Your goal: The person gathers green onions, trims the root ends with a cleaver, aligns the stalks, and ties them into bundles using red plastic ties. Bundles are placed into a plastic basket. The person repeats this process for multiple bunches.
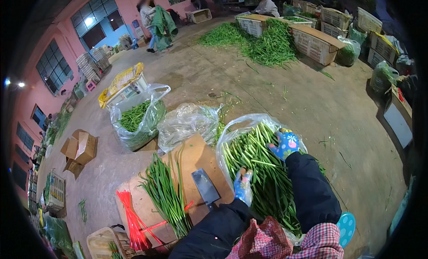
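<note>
An open clear plastic bag (240, 118) lies before me, full of long green garlic-shoot-like stalks (267, 178) with pale ends facing away. My right hand (286, 143), in a blue flowered glove, rests on the pale ends with thumb and fingers apart. On the near left side of the same stalks is my left hand (243, 186), gloved alike; whether it grips any is hidden. Left of the bag, a cleaver (204, 185) lies flat on a brown board (189, 155). Beside it is a bunch of green stalks (164, 192) with a red tie (189, 205) under or around it.
Red plastic strips (128, 219) lie at the board's left. Beyond it stand a crumpled clear bag (190, 125) and a bag of cut green stalks (137, 125). A cardboard box (82, 147) sits left. Green heaps (271, 41), crates (311, 45) and people occupy the back.
</note>
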Motion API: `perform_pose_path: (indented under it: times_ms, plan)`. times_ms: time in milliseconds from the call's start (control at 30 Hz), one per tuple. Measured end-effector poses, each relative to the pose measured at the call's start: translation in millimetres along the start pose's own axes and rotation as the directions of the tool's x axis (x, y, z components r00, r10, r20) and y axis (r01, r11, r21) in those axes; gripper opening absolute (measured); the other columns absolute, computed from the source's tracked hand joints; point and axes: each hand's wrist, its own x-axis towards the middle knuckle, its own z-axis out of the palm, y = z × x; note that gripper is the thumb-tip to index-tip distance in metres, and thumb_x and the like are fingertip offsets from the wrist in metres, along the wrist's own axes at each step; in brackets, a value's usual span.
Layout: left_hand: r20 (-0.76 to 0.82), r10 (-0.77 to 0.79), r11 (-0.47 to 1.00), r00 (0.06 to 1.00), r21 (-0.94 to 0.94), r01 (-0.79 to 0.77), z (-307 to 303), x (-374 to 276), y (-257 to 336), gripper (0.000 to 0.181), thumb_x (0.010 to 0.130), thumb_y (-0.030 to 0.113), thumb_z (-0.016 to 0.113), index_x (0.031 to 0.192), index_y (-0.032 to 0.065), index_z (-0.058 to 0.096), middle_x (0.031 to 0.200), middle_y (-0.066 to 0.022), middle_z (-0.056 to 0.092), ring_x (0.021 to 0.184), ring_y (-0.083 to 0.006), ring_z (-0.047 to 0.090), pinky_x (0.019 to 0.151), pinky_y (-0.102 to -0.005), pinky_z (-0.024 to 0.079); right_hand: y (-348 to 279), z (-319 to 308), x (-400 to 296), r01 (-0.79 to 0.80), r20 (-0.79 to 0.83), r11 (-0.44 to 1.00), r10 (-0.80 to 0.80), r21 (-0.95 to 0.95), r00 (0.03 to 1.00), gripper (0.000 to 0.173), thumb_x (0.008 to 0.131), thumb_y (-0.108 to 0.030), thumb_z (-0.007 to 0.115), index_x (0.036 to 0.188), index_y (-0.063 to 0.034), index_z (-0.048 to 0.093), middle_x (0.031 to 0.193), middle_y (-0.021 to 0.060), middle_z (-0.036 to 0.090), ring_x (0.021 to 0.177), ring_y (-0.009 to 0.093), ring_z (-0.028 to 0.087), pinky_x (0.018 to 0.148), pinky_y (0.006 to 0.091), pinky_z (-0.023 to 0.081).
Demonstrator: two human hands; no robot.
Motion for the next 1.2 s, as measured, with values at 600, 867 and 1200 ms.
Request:
perform_pose_path:
  times_ms: [600,867,1200]
  plan:
    - [0.010,0.144,0.970,0.989,-0.198,-0.140,65.6,46.6,-19.9,0.074,0.081,0.005,0.062,0.140,0.0009,0.018,0.137,-0.0133,0.033,0.119,-0.0209,0.039,0.100,-0.0292,0.031,18.8,23.8,27.6,-0.344,0.452,0.927,0.246,0.149,0.858,0.088,0.074,-0.063,0.053,0.138,-0.0070,0.028,0.131,0.0193,0.044,0.120,0.034,0.043,0.099,0.0373,0.034]
    - [0.015,0.234,0.967,0.972,0.100,-0.235,51.8,73.3,-29.3,0.072,0.085,0.001,0.054,0.143,0.0136,0.013,0.127,-0.0128,0.046,0.112,-0.0197,0.050,0.096,-0.0287,0.039,4.3,23.2,13.2,-0.203,0.213,0.883,0.122,0.422,0.970,0.063,0.074,-0.036,0.063,0.125,-0.0051,0.045,0.113,0.0197,0.057,0.106,0.032,0.054,0.089,0.0370,0.042]
    - [0.062,0.179,0.981,0.982,-0.090,-0.173,59.2,50.6,-11.3,0.068,0.086,-0.002,0.051,0.142,0.0133,0.016,0.126,-0.0170,0.044,0.113,-0.0261,0.049,0.099,-0.0328,0.040,-17.3,29.6,-11.5,0.006,-0.148,0.984,0.021,0.180,0.989,0.050,0.070,-0.024,0.066,0.115,-0.0067,0.053,0.123,0.0171,0.049,0.114,0.035,0.045,0.094,0.0416,0.037]
